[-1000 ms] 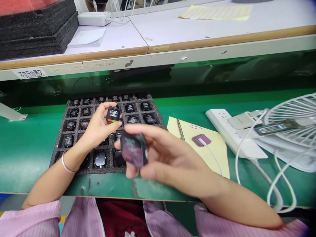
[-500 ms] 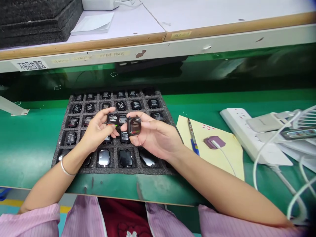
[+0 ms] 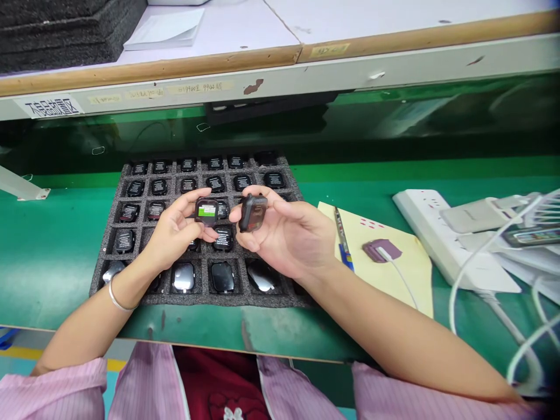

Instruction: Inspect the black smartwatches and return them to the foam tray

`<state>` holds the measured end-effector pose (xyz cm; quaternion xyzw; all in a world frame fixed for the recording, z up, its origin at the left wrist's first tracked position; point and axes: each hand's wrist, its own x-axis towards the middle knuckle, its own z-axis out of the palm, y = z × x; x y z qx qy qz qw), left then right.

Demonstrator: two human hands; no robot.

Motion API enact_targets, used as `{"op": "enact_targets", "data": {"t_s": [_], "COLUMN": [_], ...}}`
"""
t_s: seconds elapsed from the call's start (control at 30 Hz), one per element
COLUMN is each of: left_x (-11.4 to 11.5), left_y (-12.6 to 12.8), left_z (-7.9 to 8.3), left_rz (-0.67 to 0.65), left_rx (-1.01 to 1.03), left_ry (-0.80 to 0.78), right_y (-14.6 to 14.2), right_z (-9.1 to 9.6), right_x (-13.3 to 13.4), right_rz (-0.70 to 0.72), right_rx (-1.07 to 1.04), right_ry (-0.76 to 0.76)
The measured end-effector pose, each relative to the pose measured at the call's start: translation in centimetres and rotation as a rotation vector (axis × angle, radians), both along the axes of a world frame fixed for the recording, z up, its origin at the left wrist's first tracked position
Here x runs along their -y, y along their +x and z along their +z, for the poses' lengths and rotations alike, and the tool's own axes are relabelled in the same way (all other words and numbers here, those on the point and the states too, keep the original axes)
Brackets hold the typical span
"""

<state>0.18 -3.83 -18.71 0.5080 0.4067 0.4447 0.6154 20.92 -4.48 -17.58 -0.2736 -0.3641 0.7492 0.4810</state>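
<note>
A dark foam tray (image 3: 105, 274) lies on the green bench with several small black watch bodies in its pockets. My left hand (image 3: 175, 230) hovers over the tray's middle, fingers pinched round one watch body (image 3: 206, 211) whose lit screen shows a green band. My right hand (image 3: 284, 236) is just to its right, closed on a second watch body (image 3: 252, 213) that is turned edge-on, its face away from me. The two pieces are a few centimetres apart above the tray.
A yellow sheet (image 3: 389, 280) right of the tray carries a pen (image 3: 341, 239) and a purple charging puck (image 3: 381, 251) on a white cable. Farther right lie a white power strip (image 3: 441, 239) and tangled white cables (image 3: 490, 274). A raised shelf (image 3: 280, 64) runs along the back.
My right hand brought its watch body from near my chest up over the tray beside the left one, then tilted it edge-on. The left watch's screen now shows green.
</note>
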Motion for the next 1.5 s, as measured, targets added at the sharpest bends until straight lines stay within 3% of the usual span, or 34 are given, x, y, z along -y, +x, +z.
{"op": "enact_targets", "data": {"t_s": [0.73, 1.5], "left_x": [-0.04, -0.13], "left_y": [-0.07, 0.16], "left_z": [0.60, -0.20], "left_rz": [0.047, 0.067], "left_rx": [0.051, 0.054], "left_ry": [-0.094, -0.021], "right_y": [-0.47, -0.55], "right_z": [-0.77, -0.45], "right_x": [0.11, 0.69], "right_rz": [0.056, 0.129], "right_rx": [-0.041, -0.033], "right_ry": [0.004, 0.086]}}
